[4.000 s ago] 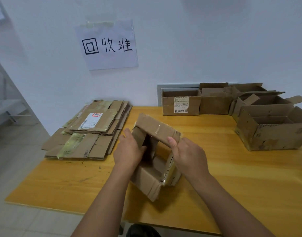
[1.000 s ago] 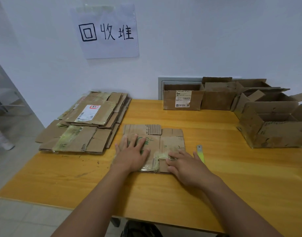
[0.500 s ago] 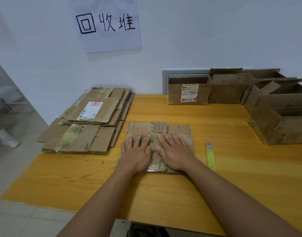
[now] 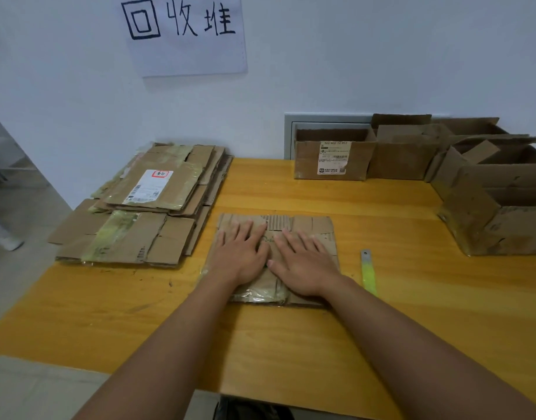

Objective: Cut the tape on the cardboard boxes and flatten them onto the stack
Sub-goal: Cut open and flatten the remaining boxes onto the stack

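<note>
A flattened cardboard box (image 4: 313,225) lies on the yellow wooden table (image 4: 291,338) in front of me. My left hand (image 4: 241,254) and my right hand (image 4: 303,262) press flat on it side by side, fingers straight and spread. To its left lies the stack of flattened boxes (image 4: 145,207), the top one bearing a white label. A yellow-green utility knife (image 4: 368,272) lies on the table just right of the flattened box, touched by neither hand.
Several upright open cardboard boxes stand along the back and right: one with a white label (image 4: 333,159), a plain one (image 4: 403,153), larger ones (image 4: 497,201) at the right edge. A paper sign (image 4: 185,34) hangs on the white wall. Floor shows at left.
Four seconds ago both hands held the box upright and collapsing; now it lies flat. In the last second my right hand slid left and up onto the cardboard beside my left hand.
</note>
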`<state>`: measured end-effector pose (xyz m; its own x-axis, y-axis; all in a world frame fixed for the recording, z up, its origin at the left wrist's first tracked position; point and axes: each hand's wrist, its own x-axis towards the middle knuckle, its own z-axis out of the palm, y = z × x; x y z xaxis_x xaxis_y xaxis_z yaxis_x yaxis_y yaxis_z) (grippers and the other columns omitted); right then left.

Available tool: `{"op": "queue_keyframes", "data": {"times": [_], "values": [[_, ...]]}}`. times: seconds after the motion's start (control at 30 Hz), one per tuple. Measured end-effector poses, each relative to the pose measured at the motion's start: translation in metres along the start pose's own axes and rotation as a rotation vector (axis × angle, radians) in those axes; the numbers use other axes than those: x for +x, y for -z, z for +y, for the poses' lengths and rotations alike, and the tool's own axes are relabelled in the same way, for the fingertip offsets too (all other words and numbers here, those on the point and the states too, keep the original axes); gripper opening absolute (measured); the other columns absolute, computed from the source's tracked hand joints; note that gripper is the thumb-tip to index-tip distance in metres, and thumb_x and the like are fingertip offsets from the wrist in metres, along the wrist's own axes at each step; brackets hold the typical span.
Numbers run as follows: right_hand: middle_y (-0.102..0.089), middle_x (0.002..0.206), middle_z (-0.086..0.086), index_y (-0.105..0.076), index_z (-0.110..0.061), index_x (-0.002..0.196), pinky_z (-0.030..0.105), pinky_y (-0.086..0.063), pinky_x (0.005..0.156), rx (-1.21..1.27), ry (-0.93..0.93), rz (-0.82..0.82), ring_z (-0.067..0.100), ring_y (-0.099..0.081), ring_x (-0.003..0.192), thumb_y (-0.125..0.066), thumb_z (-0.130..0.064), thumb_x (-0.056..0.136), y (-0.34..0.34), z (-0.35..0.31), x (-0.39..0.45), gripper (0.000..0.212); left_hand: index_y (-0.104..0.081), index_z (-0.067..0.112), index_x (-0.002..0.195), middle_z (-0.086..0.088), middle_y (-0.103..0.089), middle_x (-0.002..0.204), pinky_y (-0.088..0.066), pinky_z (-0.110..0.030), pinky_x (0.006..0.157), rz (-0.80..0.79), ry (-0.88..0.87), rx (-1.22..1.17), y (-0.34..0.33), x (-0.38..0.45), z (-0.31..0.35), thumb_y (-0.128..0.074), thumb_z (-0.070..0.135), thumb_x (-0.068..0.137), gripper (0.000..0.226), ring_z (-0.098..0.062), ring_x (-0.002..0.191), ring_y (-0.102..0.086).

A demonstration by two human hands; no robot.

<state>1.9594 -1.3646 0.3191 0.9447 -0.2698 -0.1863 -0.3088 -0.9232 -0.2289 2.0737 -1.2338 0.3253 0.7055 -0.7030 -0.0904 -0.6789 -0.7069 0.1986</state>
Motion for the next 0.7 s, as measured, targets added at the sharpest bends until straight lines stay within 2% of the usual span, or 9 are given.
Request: {"op": "queue_keyframes", "data": {"times": [0.07, 0.13, 0.2, 0.33, 0.53, 0.6, 0.7], "values": [[0.005, 0.165, -0.01, -0.006, -0.036, 0.157, 0.044, 0.001, 0.119, 0.076, 0.002, -0.029, 0.018, 0.005, 0.152, -0.022, -0.073, 0.093, 0.014, 0.007, 0.004, 0.076, -0.004, 0.042, 0.155, 0.004, 0.001, 0.166, 0.006, -0.045, 0.121, 0.003, -0.001, 0.003, -0.001, 0.002, -0.001, -0.016, 0.056, 0.099, 0.059, -0.018, 0.152, 0.007], [0.0, 0.166, -0.006, -0.01, -0.034, 0.157, 0.046, -0.003, 0.12, 0.108, -0.036, 0.03, 0.022, 0.001, 0.152, -0.025, -0.069, 0.095, 0.024, 0.017, 0.007, 0.073, -0.005, 0.042, 0.155, 0.004, -0.001, 0.166, 0.006, -0.045, 0.121, 0.005, -0.005, -0.001, -0.002, 0.004, -0.002, -0.016, 0.059, 0.097, 0.061, -0.017, 0.152, 0.005], [0.004, 0.166, -0.001, -0.007, -0.03, 0.158, 0.044, 0.002, 0.12, 0.061, -0.101, 0.091, 0.024, 0.007, 0.152, -0.023, -0.063, 0.098, 0.023, 0.022, 0.008, 0.07, -0.007, 0.042, 0.155, 0.004, -0.002, 0.166, 0.006, -0.044, 0.12, 0.017, 0.001, -0.009, -0.004, 0.005, -0.002, -0.015, 0.061, 0.095, 0.063, -0.017, 0.152, 0.004], [0.015, 0.165, 0.002, 0.002, -0.027, 0.158, 0.042, 0.014, 0.118, 0.028, -0.159, 0.079, 0.023, 0.017, 0.15, -0.013, -0.061, 0.099, 0.007, 0.019, 0.006, 0.07, -0.01, 0.04, 0.155, 0.005, -0.008, 0.165, 0.003, -0.044, 0.121, 0.076, 0.011, -0.009, -0.008, 0.005, -0.002, -0.017, 0.062, 0.092, 0.067, -0.016, 0.152, -0.001], [0.006, 0.166, -0.002, -0.008, -0.029, 0.158, 0.041, 0.011, 0.121, 0.018, -0.176, 0.231, 0.018, 0.011, 0.152, -0.012, -0.064, 0.097, -0.003, 0.019, 0.004, 0.07, -0.037, 0.027, 0.149, 0.005, -0.033, 0.158, -0.009, -0.041, 0.122, 0.221, 0.004, -0.096, -0.004, -0.003, -0.001, -0.036, 0.055, 0.093, 0.062, -0.014, 0.149, -0.019], [0.002, 0.166, -0.002, -0.012, -0.03, 0.157, 0.041, 0.009, 0.121, 0.026, -0.172, 0.253, 0.018, 0.008, 0.152, -0.014, -0.064, 0.096, -0.004, 0.019, 0.003, 0.07, -0.036, 0.027, 0.15, 0.004, -0.031, 0.159, -0.011, -0.041, 0.122, 0.191, -0.005, -0.087, -0.002, -0.006, -0.005, -0.037, 0.051, 0.097, 0.058, -0.015, 0.149, -0.018], [-0.002, 0.166, -0.002, -0.015, -0.031, 0.157, 0.041, 0.007, 0.122, 0.033, -0.176, 0.276, 0.018, 0.005, 0.152, -0.016, -0.063, 0.096, -0.004, 0.019, 0.003, 0.069, -0.021, 0.033, 0.154, 0.003, -0.013, 0.165, -0.008, -0.044, 0.121, 0.074, 0.019, -0.019, -0.002, -0.015, -0.011, -0.028, 0.057, 0.099, 0.06, -0.019, 0.151, -0.008]]}}
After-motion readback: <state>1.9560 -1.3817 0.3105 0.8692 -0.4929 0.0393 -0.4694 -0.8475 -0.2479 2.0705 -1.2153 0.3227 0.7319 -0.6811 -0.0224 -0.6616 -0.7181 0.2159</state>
